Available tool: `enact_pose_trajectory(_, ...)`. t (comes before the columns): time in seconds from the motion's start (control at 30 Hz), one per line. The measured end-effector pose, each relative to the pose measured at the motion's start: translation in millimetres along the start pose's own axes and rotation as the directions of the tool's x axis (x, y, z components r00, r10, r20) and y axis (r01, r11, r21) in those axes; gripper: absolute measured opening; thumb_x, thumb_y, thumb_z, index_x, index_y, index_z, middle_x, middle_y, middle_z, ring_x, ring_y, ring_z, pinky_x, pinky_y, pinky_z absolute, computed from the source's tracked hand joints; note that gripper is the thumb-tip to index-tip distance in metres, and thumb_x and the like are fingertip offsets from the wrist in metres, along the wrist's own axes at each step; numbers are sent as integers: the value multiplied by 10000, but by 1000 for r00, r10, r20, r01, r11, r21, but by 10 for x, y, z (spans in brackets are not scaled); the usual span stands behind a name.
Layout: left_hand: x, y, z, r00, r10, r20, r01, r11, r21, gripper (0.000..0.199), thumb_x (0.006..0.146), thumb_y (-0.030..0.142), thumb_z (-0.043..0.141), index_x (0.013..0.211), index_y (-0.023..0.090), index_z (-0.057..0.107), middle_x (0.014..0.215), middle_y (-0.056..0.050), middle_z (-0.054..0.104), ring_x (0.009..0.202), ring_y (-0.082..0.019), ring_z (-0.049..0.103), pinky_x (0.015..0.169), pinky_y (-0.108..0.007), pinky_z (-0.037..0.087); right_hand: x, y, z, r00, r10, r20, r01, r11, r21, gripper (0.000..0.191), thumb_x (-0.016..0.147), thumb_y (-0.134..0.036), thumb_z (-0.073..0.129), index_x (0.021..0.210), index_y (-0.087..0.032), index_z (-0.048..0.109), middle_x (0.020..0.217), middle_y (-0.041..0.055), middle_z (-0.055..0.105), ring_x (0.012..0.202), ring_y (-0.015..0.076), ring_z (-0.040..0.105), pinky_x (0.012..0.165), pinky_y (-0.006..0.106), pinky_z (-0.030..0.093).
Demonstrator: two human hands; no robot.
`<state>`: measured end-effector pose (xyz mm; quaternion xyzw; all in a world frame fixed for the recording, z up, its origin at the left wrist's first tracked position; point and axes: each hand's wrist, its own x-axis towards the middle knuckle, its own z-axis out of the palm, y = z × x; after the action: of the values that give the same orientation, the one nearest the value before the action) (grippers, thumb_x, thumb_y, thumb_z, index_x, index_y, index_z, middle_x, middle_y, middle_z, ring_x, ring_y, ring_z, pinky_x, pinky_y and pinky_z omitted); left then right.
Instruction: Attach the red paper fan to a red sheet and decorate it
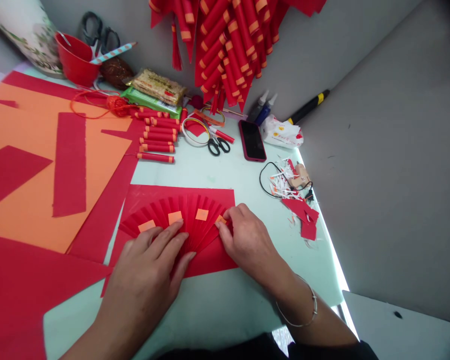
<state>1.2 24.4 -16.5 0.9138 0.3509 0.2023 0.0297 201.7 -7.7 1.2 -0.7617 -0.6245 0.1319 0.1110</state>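
A pleated red paper fan (189, 202) lies spread on a sheet of red paper (217, 260). Several small orange paper squares (201, 214) sit in a row across its folds. My left hand (150, 260) rests on the lower left of the fan, fingers stretched out and touching the pleats. At the fan's right end, my right hand (247, 235) has thumb and fingertips closed on an orange paper square (220, 219), which they partly cover. Part of the fan's lower left is hidden under my left hand.
Large orange (101, 175) and red paper sheets (18, 290) cover the left side. Red paper rolls (155, 158), scissors (218, 145) and a phone (252, 140) lie behind the fan. A glue gun (300, 176) and paper scraps (303, 212) are at right; firecracker decorations (232, 45) hang behind.
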Motion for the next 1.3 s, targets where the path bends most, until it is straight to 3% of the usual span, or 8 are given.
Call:
enact_pose_trajectory(0.4,-10,-11,11,1000,6,-15,-6,1000,2,302,904,291,593,1114,85,662,1205,-151,692,994,-375,592,802,-537,510,14,4,-47,999,17,31,-18,999,26,173,938,-322,570,963,-158,617,949,62,594,817,199,574,719,315,440)
enact_pose_trajectory(0.63,-10,-10,13,1000,2,-14,-3,1000,-4,300,893,282,608,1110,82,664,1198,-155,693,990,-380,582,774,-530,513,-7,29,-104,994,0,111,-5,999,44,128,932,-240,537,1004,-162,609,999,74,591,856,200,575,747,323,450)
enact_pose_trajectory(1.3,-11,1,5,1000,-2,-8,2,1000,-4,295,896,283,598,1107,88,667,1203,-155,692,983,-377,586,770,-526,509,-9,20,-23,999,-4,48,2,999,34,126,937,-297,553,929,-176,588,919,49,595,798,188,555,698,305,424)
